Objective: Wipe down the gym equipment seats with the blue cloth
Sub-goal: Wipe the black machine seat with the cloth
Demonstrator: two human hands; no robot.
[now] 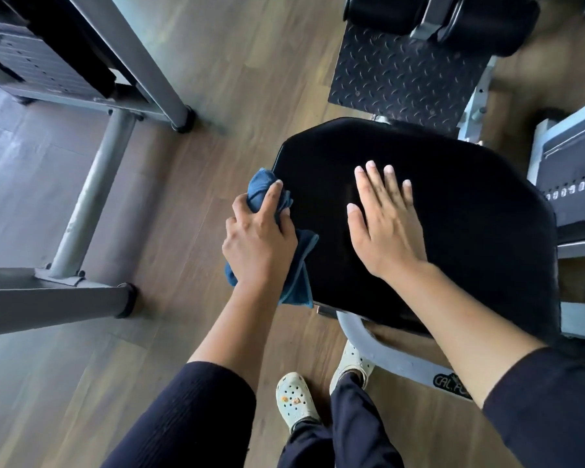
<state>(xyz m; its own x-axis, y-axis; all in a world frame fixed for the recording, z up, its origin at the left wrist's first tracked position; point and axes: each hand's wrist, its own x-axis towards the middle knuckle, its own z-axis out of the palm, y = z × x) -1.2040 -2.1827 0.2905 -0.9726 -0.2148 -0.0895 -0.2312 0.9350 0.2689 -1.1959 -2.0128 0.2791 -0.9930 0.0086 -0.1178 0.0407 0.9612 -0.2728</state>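
1. Blue cloth, bunched, sits against the left edge of the black padded seat in the middle of the frame. A loose part of it hangs down the seat's side below the wrist.
2. The left hand grips the cloth, fingers curled round the bunch and the forefinger laid along it.
3. The right hand lies flat on the seat's top just right of the cloth, fingers straight and spread, holding nothing.
4. Both forearms enter from the lower edge in dark sleeves.
5. Below the seat's near edge runs a grey steel frame with a partly hidden label reading "CAL. F".
6. Two pale perforated clogs stand on the wood-look floor, lower middle.
7. Above the seat, upper right, is a diamond-pattern footplate, with black roller pads above it.
8. A weight stack shows at the right edge. Grey tubes of another machine fill the left.
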